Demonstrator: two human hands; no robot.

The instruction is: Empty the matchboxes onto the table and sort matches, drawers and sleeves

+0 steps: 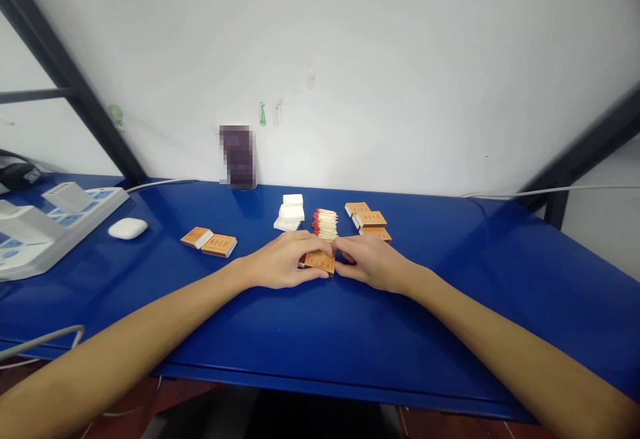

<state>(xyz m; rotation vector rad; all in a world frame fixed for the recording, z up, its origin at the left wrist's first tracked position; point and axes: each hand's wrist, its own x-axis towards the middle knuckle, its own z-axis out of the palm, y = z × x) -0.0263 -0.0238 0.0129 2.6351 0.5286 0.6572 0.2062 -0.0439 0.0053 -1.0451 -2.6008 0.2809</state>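
Note:
An orange matchbox [321,262] with red print is between my hands at the middle of the table. My left hand [280,259] is wrapped round it from the left, fingers at the far side and thumb along the near edge. At the box's left end a bit of red and white shows, mostly hidden by that hand. My right hand [373,262] has its fingers curled at the box's right end, touching it. Just beyond lies a pile of red-tipped matches [326,223]. White matchbox trays [292,212] are stacked behind my left hand.
Several orange matchboxes [371,219] lie behind my right hand. Two more matchboxes [219,245] sit to the left. Further left are a white rounded case [128,228] and a power strip [60,225] with plugs. A blurred dark object [240,157] leans on the wall.

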